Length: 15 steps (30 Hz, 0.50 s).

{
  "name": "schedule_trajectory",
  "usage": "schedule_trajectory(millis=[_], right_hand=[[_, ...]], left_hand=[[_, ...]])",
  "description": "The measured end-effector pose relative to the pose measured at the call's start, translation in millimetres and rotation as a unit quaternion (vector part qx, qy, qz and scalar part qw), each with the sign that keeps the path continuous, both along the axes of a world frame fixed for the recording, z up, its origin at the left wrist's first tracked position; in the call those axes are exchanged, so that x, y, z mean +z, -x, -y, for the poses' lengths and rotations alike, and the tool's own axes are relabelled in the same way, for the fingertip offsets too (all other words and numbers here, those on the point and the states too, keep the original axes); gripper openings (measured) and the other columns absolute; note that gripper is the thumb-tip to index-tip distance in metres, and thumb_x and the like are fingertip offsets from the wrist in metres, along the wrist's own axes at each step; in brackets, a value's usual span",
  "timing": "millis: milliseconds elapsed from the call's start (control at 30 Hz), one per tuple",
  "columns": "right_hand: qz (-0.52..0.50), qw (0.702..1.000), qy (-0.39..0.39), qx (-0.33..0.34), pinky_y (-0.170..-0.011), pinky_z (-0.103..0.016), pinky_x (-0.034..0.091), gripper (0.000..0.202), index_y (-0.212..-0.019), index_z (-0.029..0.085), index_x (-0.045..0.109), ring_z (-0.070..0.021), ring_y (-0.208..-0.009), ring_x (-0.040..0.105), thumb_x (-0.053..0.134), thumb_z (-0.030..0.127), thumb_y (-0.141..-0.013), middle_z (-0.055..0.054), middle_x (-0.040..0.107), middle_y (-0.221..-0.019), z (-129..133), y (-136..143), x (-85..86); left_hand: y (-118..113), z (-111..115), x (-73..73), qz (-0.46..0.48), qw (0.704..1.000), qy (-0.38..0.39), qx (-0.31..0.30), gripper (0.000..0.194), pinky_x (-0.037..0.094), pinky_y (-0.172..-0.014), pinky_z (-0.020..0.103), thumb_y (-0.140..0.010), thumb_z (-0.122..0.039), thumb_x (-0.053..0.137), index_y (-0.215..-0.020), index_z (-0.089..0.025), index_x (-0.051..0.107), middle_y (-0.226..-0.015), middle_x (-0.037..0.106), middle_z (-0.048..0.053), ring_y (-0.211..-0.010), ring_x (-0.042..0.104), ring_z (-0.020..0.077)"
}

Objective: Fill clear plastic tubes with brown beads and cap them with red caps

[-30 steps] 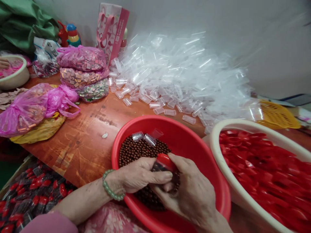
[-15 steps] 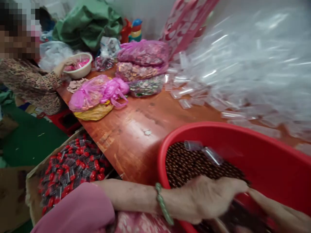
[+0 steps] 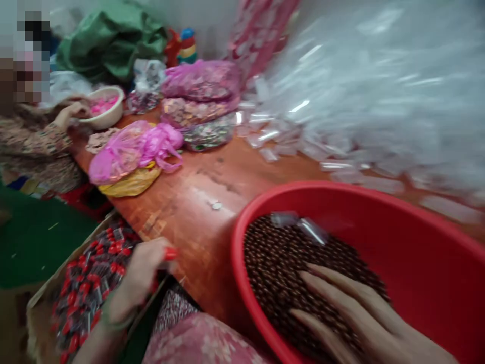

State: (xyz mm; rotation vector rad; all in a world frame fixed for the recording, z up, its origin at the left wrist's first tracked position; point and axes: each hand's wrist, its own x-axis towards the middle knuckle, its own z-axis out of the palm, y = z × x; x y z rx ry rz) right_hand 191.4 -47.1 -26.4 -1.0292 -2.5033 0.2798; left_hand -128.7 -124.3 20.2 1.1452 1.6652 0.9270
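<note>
My left hand point(image 3: 142, 273), with a green bracelet at its wrist, is closed over the near edge of a cardboard box. A red cap point(image 3: 170, 253) shows at its fingertips; the rest of that piece is hidden and blurred. Under and beside this hand lie many red-capped clear tubes point(image 3: 84, 289) with dark contents. On the right, my right hand point(image 3: 356, 308) reaches into a red basin point(image 3: 242, 227), fingers spread over small shiny dark brown balls point(image 3: 276, 268). Two clear empty tubes point(image 3: 312, 230) rest on the balls at the far side.
A big heap of clear tubes point(image 3: 352, 101) covers the table's right side. Pink plastic bags point(image 3: 200, 83) of small pieces stand farther back. At the left, another person's hand point(image 3: 74, 108) touches a white bowl point(image 3: 113, 115) of pink pieces. The wooden table point(image 3: 193, 227) runs between.
My left hand has moved from over the basin leftward to the cardboard box, with a red cap showing in it. My right hand now spreads over the balls. The view has shifted slightly right.
</note>
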Motion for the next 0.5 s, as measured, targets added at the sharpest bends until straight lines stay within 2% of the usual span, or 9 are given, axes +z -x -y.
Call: schedule_trajectory(millis=[67, 100, 133, 200, 233, 333, 400, 467, 500], right_hand=[[0.023, 0.999, -0.016, -0.03, -0.079, -0.034, 0.056, 0.034, -0.12, 0.02, 0.053, -0.0224, -0.096, 0.067, 0.038, 0.041, -0.098, -0.012, 0.063, -0.118, -7.9, -5.0, 2.6], [0.028, 0.998, -0.015, -0.051, -0.079, -0.034, 0.056, 0.032, -0.116, 0.02, 0.055, -0.0217, -0.095, 0.067, 0.037, 0.039, -0.098, -0.011, 0.064, -0.115, -13.0, -8.2, 2.4], [0.033, 0.997, -0.009, -0.074, -0.08, -0.034, 0.056, 0.031, -0.114, 0.02, 0.056, -0.0217, -0.094, 0.067, 0.037, 0.038, -0.098, -0.011, 0.065, -0.114, -18.8, -11.6, 1.6], [0.046, 0.993, 0.02, -0.104, -0.079, -0.036, 0.056, 0.029, -0.112, 0.019, 0.058, -0.0223, -0.094, 0.067, 0.038, 0.034, -0.098, -0.012, 0.065, -0.113, -31.8, -17.7, 0.1], [0.056, 0.991, 0.042, -0.11, -0.079, -0.036, 0.056, 0.028, -0.111, 0.018, 0.058, -0.0221, -0.093, 0.067, 0.039, 0.032, -0.097, -0.012, 0.065, -0.112, -39.0, -19.6, 0.0], [0.126, 0.978, 0.112, -0.122, -0.08, -0.035, 0.054, 0.026, -0.112, 0.017, 0.059, -0.0212, -0.091, 0.066, 0.041, 0.026, -0.096, -0.011, 0.063, -0.111, -64.4, -17.7, 2.3], [0.186, 0.962, 0.145, -0.137, -0.078, -0.033, 0.053, 0.026, -0.115, 0.016, 0.057, -0.0217, -0.091, 0.066, 0.043, 0.025, -0.095, -0.011, 0.062, -0.111, -83.7, -11.4, 2.4], [0.222, 0.95, 0.16, -0.152, -0.07, -0.032, 0.051, 0.028, -0.118, 0.017, 0.056, -0.0228, -0.09, 0.065, 0.046, 0.025, -0.094, -0.013, 0.06, -0.113, -102.0, -4.3, -1.9], [0.227, 0.948, 0.161, -0.156, -0.067, -0.031, 0.05, 0.03, -0.12, 0.017, 0.055, -0.0233, -0.089, 0.065, 0.048, 0.024, -0.093, -0.013, 0.06, -0.112, -109.8, -1.4, -5.8]], left_hand=[[45.7, 19.9, -4.2, -0.224, 0.973, 0.029, 0.047, 0.042, 0.052, -0.075, 0.033, -0.091, -0.048, 0.039, -0.08, -0.018, 0.066, -0.083, 0.069, 0.007, -0.079, 0.065, 0.0219], [66.1, 24.6, -7.8, -0.326, 0.944, 0.045, 0.038, 0.036, 0.052, -0.082, 0.038, -0.087, -0.049, 0.048, -0.09, -0.02, 0.068, -0.093, 0.071, 0.007, -0.088, 0.066, 0.0254], [82.7, 25.3, -11.8, -0.405, 0.914, 0.033, 0.024, 0.036, 0.052, -0.084, 0.043, -0.083, -0.052, 0.051, -0.092, -0.023, 0.069, -0.093, 0.072, 0.008, -0.091, 0.066, 0.0292], [98.2, 15.5, -19.8, -0.432, 0.902, 0.002, -0.006, 0.039, 0.049, -0.09, 0.054, -0.082, -0.055, 0.048, -0.088, -0.023, 0.07, -0.094, 0.071, 0.011, -0.099, 0.064, 0.036], [96.0, 5.7, -23.2, -0.45, 0.893, -0.026, -0.01, 0.04, 0.049, -0.09, 0.056, -0.083, -0.055, 0.046, -0.089, -0.023, 0.07, -0.097, 0.071, 0.012, -0.101, 0.063, 0.0368], [55.5, -39.0, -29.5, -0.443, 0.891, -0.095, -0.029, 0.032, 0.051, -0.092, 0.046, -0.089, -0.045, 0.047, -0.105, -0.022, 0.063, -0.111, 0.068, 0.01, -0.102, 0.064, 0.0282], [15.2, -76.5, -31.5, -0.4, 0.895, -0.162, -0.109, 0.024, 0.053, -0.088, 0.037, -0.092, -0.036, 0.048, -0.104, -0.021, 0.063, -0.104, 0.07, 0.008, -0.096, 0.066, 0.0226], [-21.3, -113.3, -33.0, -0.386, 0.881, -0.2, -0.187, 0.022, 0.052, -0.088, 0.035, -0.094, -0.029, 0.045, -0.101, -0.019, 0.064, -0.103, 0.07, 0.008, -0.096, 0.065, 0.0212], [-35.4, -130.0, -34.1, -0.384, 0.876, -0.209, -0.203, 0.022, 0.051, -0.089, 0.035, -0.095, -0.026, 0.044, -0.1, -0.018, 0.064, -0.103, 0.07, 0.008, -0.096, 0.064, 0.0208]])
